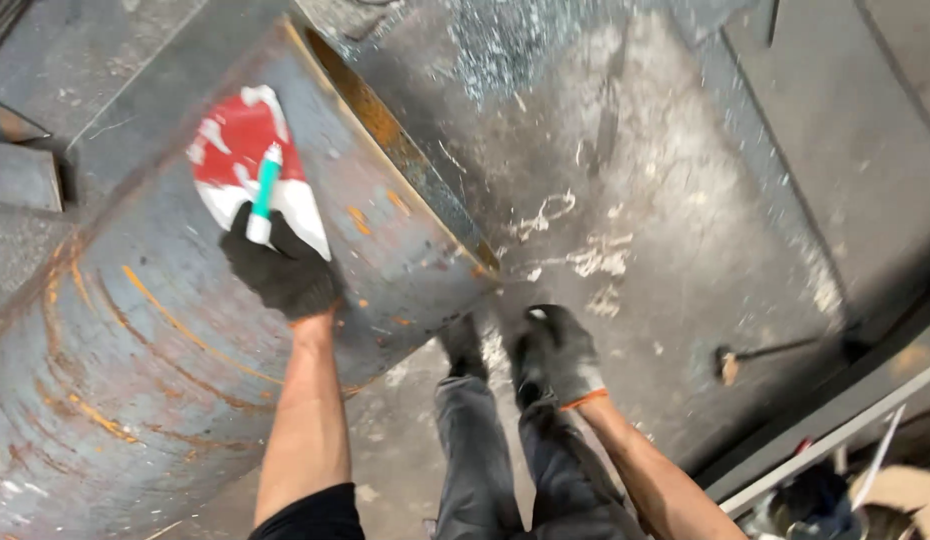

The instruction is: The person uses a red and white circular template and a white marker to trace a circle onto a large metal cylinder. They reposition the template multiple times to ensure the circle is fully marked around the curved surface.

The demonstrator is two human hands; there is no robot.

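Head view: left hand (pixel 280 268) presses red-and-white sheet (pixel 253 165) flat on the steel cylinder (pixel 185 330), fingers gripping a teal marker (pixel 264 194). Right hand (pixel 563 352) hangs empty, fingers loosely curled.

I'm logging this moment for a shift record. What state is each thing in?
Large rusty grey steel cylinder: lying on its side, open end showing.
Red and white sheet: pressed flat on the cylinder.
Green and white marker: capped, gripped.
Left hand: gloved, shut on marker.
Right hand: gloved, empty, hanging free.
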